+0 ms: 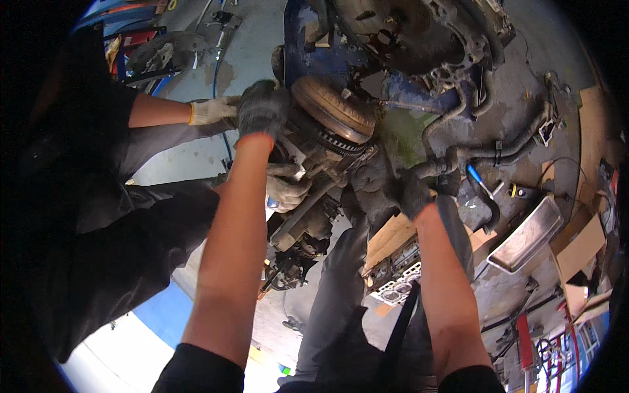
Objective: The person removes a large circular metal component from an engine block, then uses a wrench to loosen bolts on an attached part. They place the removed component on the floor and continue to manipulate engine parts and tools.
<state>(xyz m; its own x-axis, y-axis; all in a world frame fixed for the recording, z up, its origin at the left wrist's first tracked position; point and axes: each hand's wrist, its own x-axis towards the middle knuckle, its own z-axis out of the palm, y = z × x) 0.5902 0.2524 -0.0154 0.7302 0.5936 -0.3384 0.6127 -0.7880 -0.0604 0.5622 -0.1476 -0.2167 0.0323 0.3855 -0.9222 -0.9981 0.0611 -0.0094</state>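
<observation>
A greasy assembly carries a round brown metal drum (331, 108) with a toothed ring (337, 142) along its lower side. My left hand (263, 108), in a dark glove with an orange cuff, is against the left side of this assembly; its fingertips are hidden. On the other side, my right hand (414, 194), gloved alike, reaches to a dark, dirty metal part (373, 178). Its fingers blend into that part, so their hold is unclear. A co-worker's pale gloved hand (215, 111) is next to my left hand. Another light-gloved hand (288, 188) is under the assembly.
A blue tray (298, 62) with large metal parts lies at the far side. Bent pipes (481, 154) spread across the floor to the right. Beyond my right forearm are a blue-handled tool (481, 180) and a metal pan (526, 234). Cardboard (393, 242) lies near my legs.
</observation>
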